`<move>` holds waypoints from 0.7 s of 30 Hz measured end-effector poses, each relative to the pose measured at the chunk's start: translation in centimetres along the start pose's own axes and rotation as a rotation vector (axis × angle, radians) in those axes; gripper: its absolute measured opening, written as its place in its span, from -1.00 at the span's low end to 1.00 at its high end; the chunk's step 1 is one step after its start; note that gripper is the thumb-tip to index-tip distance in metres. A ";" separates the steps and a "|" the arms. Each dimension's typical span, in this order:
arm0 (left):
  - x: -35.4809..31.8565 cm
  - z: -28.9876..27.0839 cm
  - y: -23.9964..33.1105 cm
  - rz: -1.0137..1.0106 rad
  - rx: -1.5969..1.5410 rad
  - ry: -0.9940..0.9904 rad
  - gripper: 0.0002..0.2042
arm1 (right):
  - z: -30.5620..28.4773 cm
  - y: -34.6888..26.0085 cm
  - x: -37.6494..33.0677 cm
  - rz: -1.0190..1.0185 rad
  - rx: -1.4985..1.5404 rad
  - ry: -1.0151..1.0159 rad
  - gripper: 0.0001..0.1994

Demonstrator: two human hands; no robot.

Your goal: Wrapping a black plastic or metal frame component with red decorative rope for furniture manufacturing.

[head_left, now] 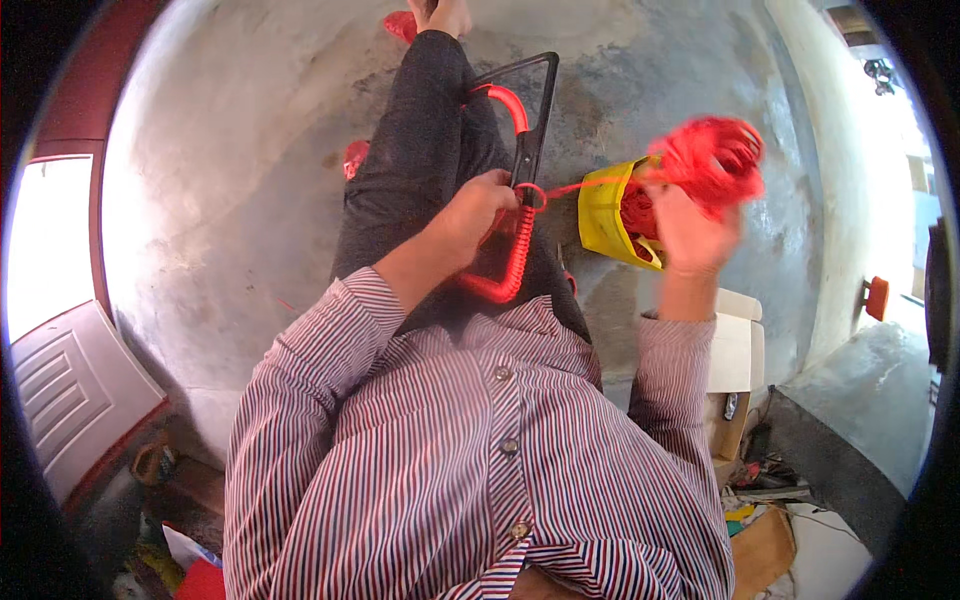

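A black frame with rounded corners (547, 105) rests over my lap, part of its bar wound with tight coils of red cord (518, 262). My left hand (468, 215) is closed on the frame's bar, near a loose loop of the cord. From that loop a taut red strand (578, 187) runs right to a bundle of red cord (715, 160), blurred by motion. Beneath the bundle, my right hand (697, 235) is raised and closed on it. Its fingertips are partly hidden. Behind the strand stands a yellow bag (600, 215) with more red cord inside.
Grey concrete floor (240, 200) spreads around my legs. A cardboard box (733, 340) stands by my right elbow, with assorted clutter (770, 530) behind it. Red bits (355, 157) lie left of my leg. A white panelled board (75, 390) leans at the far left.
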State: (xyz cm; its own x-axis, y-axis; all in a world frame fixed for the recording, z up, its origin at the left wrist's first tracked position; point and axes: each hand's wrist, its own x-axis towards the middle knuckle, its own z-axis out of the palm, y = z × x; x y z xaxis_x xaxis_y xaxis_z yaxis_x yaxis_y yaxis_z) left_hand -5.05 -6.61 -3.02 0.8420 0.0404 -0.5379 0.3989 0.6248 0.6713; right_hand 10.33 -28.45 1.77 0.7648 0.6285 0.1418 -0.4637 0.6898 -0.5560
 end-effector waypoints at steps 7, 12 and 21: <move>-0.2 0.2 -0.6 -0.023 -0.034 0.113 -0.63 | 0.0 -7.3 -2.3 -0.154 0.092 -0.186 -0.60; -0.3 0.2 -0.6 0.003 0.107 -0.012 -0.66 | 3.5 2.4 -3.8 0.164 -0.873 0.501 -0.71; 0.5 0.3 -0.7 -0.049 -0.108 0.027 -0.70 | 6.8 6.5 -3.1 0.356 -0.870 0.276 -0.90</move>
State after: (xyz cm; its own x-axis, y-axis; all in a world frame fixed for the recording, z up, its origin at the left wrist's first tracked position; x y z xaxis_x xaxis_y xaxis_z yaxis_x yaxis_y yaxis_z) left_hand -4.82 -7.23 -3.62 0.8119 0.0282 -0.5831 0.3963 0.7068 0.5860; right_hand 1.87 -23.49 3.26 0.7732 0.5659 -0.2863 -0.2808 -0.0992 -0.9546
